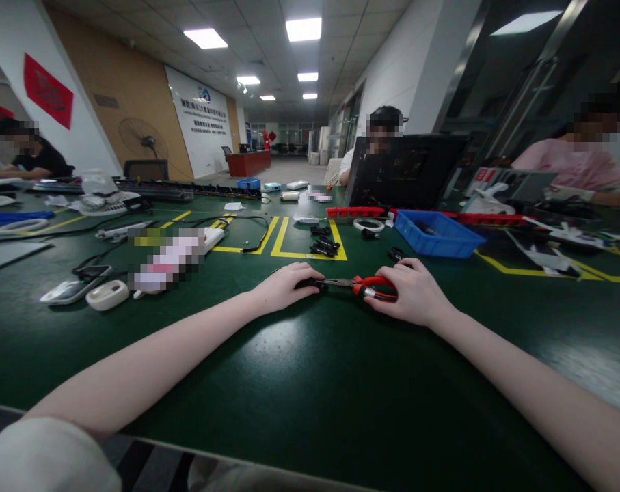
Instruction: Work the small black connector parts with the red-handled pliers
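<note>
In the head view, the only one I'm having from my distant seat, the blue bin [439,246] is serving as my landmark, and all the action is happening on its near-left side. The left hand [288,287] is resting low on the green table [289,383], its fingertips pinching a small dark piece [314,282], apparently to steady it while the pliers [359,283] are meeting it from the other side. What the piece is, I'm not making out; the fingers are hiding most of it.

Nearer the bin, the right hand [415,294] is wrapping its fingers around the red handles, the tool lying almost flat with its nose pointing away from the bin, toward the left hand. That is lining the tip up with the piece, I'm judging. Whether the jaws are actually biting, I cannot tell.

Left of the bin, a cluster of black parts [325,246] is lying at the corner of a yellow marking [310,257], probably placed there for easy reach. Just left of the bin's near edge, another dark bit [396,254] is sitting beyond the right hand. Behind the bin, a big black panel [407,171] is standing, partly screening a co-worker [346,164].
</note>
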Motion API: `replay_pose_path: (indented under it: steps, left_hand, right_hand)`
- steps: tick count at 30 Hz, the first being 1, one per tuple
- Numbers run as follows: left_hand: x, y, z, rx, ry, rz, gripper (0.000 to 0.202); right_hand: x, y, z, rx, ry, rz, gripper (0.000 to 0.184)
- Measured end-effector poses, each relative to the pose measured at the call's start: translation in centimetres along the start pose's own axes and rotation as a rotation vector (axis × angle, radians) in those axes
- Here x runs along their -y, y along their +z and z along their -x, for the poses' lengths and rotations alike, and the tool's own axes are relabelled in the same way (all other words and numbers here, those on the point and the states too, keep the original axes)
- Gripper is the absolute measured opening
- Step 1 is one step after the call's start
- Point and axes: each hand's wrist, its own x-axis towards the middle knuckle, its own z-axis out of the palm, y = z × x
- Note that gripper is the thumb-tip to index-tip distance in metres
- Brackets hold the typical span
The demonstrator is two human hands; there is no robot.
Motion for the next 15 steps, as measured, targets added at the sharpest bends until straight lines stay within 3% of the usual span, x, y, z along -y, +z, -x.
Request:
replay_pose_path:
  steps: [6, 9, 12, 15]
  left_hand:
    - [0.0, 0.2, 0.2, 0.021, -0.004, -0.059, 0.026]
    - [-0.6, -0.2, -0.2, -0.021, 0.05, -0.093, 0.024]
    - [-3.4, -1.5, 0.0, -0.112, 0.194, -0.113, 0.022]
    - [-8.6, -3.4, 2.7, -0.119, 0.362, -0.046, 0.022]
  right_hand:
    - [0.0, 0.1, 0.0, -0.01, -0.004, 0.014, 0.04]
    - [0.0, 0.2, 0.1, -0.031, -0.015, 0.025, 0.04]
    - [-0.1, 0.2, 0.1, -0.037, -0.024, 0.034, 0.04]
    - [0.0, 0.2, 0.2, -0.028, -0.029, 0.044, 0.04]
